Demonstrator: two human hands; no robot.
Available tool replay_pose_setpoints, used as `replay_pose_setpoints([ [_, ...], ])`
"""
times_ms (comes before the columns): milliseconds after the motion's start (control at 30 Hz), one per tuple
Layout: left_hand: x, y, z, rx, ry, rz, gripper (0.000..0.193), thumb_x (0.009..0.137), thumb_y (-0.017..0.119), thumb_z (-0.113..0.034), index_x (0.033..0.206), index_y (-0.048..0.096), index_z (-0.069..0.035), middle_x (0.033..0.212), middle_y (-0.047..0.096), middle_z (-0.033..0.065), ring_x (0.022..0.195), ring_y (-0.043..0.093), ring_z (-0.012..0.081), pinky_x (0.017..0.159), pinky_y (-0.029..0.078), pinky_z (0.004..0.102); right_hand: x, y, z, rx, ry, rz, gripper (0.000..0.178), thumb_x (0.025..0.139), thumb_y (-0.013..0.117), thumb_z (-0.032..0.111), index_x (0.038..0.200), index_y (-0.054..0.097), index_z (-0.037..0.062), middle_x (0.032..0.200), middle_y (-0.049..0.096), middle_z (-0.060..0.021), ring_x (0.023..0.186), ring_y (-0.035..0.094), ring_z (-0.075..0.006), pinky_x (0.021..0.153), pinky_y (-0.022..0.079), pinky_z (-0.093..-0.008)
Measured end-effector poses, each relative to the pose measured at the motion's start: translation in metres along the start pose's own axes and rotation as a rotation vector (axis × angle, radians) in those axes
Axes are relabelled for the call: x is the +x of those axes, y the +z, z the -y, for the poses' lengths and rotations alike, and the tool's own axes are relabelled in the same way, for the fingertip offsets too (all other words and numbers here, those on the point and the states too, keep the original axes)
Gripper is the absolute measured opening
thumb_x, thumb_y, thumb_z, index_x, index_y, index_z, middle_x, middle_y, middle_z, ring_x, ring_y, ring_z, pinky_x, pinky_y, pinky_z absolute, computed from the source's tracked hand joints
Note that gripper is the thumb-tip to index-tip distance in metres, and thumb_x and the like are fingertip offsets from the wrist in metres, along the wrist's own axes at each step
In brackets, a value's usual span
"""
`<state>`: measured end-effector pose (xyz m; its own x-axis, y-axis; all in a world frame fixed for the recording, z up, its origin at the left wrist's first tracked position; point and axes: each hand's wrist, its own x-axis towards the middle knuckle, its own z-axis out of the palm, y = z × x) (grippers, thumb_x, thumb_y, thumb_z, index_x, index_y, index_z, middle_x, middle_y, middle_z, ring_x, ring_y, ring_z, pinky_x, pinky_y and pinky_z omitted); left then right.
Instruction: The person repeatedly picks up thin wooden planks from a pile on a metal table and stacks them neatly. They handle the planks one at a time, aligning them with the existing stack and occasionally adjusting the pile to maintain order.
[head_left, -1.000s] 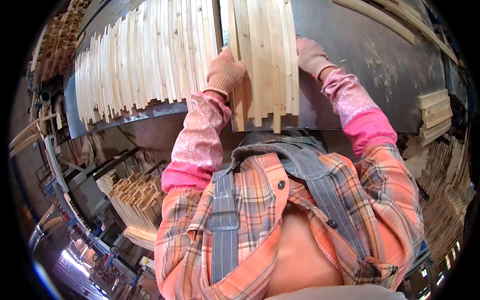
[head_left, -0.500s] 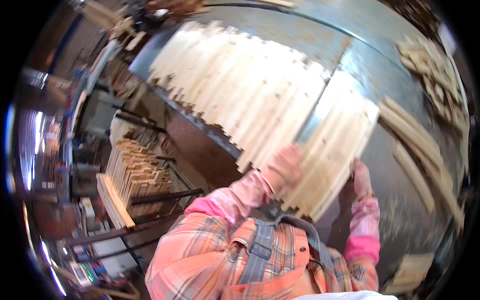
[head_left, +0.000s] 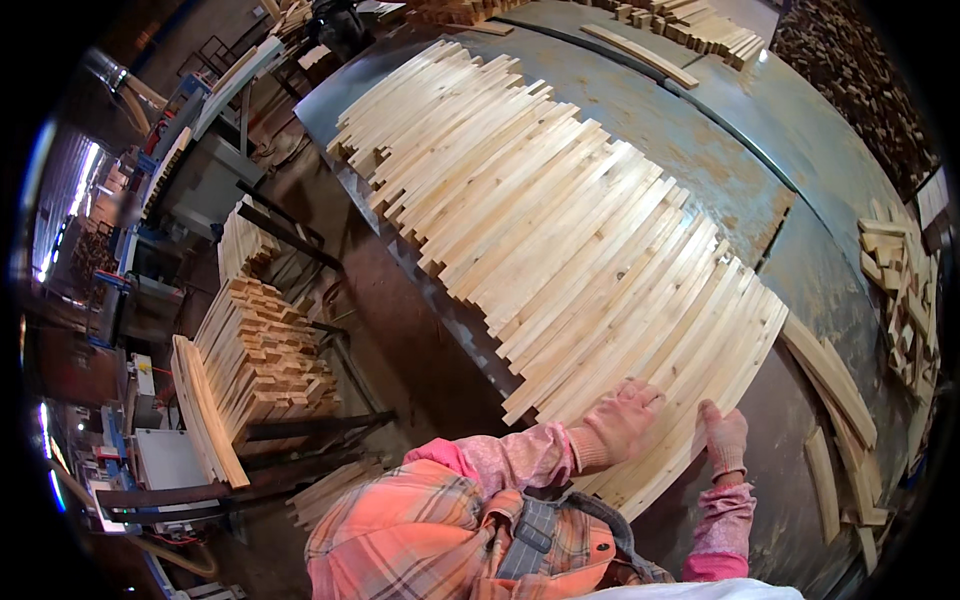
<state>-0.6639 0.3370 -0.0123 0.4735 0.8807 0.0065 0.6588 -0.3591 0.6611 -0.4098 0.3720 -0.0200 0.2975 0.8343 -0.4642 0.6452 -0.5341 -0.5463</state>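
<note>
Pale wooden strips (head_left: 560, 225) lie side by side in a wide slanted row on a grey metal table, their ends uneven. My left hand (head_left: 620, 422), in a pinkish glove, rests over the near part of the rightmost strips with its fingers laid out flat on the wood. At the outer edge of the last strip is my gloved right hand (head_left: 724, 440). Its fingers are curled in, their tips against the strip's side; nothing shows between them.
Loose offcuts (head_left: 832, 385) and a jumbled wood heap (head_left: 900, 290) lie right on the metal tabletop (head_left: 690, 140). One loose strip (head_left: 640, 55) and more stacked strips (head_left: 700, 28) are at the far side. Lower left, a rack (head_left: 330, 422) carries stacked strips (head_left: 265, 350).
The narrow group of strips at the right has closed up against the larger row; the gap between them is gone. Both hands sit lower in the picture, and the whole view has shifted.
</note>
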Motion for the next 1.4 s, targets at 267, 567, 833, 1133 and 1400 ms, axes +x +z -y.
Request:
replay_pose_setpoints([
  [267,0.008,-0.084,0.074,0.156,-0.234,0.019,0.076,0.088,0.069,-0.043,0.147,0.047,0.0,0.145,0.049,0.0236,0.143,0.04,0.0436,0.123,0.028,0.0516,0.036,0.082,0.139,-0.125,-0.003,0.057,0.05,0.083,0.073,0.045,0.103,0.077,-0.0015,0.095,0.077,-0.0214,0.09,0.075,-0.0344,0.082,0.057,-0.0421],
  [567,0.015,-0.147,0.166,0.425,-0.406,0.045,0.095,0.085,0.072,-0.056,0.154,0.038,0.0,0.157,0.041,0.0248,0.15,0.033,0.0427,0.126,0.021,0.053,0.089,0.204,0.25,-0.085,-0.298,0.201,0.064,0.086,0.069,0.055,0.105,0.075,-0.0058,0.104,0.073,-0.0315,0.105,0.071,-0.0419,0.088,0.055,-0.0458],
  [833,0.038,-0.183,0.275,0.678,-0.301,-0.229,0.084,0.082,0.073,-0.052,0.145,0.054,-0.001,0.146,0.054,0.0281,0.14,0.047,0.0449,0.12,0.032,0.051,0.126,0.25,0.347,0.021,-0.364,0.38,0.053,0.086,0.07,0.045,0.11,0.076,-0.0025,0.111,0.073,-0.0287,0.11,0.071,-0.0414,0.096,0.055,-0.0484],
  [1133,0.177,-0.105,0.184,0.331,0.092,-0.232,0.082,0.078,0.082,-0.03,0.145,0.051,0.004,0.149,0.052,0.0276,0.138,0.05,0.0432,0.117,0.04,0.0464,0.108,0.022,0.095,-0.047,-0.28,-0.04,0.043,0.091,0.065,0.029,0.122,0.067,0.0003,0.122,0.07,-0.0251,0.117,0.066,-0.0416,0.101,0.052,-0.0482],
  [1400,0.381,0.026,-0.04,0.437,0.15,0.096,0.101,0.072,0.085,-0.038,0.154,0.039,-0.001,0.149,0.051,0.0263,0.141,0.046,0.0402,0.118,0.037,0.0443,0.086,-0.155,-0.137,-0.196,0.105,-0.203,0.061,0.091,0.07,0.033,0.14,0.053,0.0004,0.136,0.062,-0.0255,0.126,0.06,-0.0433,0.108,0.048,-0.0478],
])
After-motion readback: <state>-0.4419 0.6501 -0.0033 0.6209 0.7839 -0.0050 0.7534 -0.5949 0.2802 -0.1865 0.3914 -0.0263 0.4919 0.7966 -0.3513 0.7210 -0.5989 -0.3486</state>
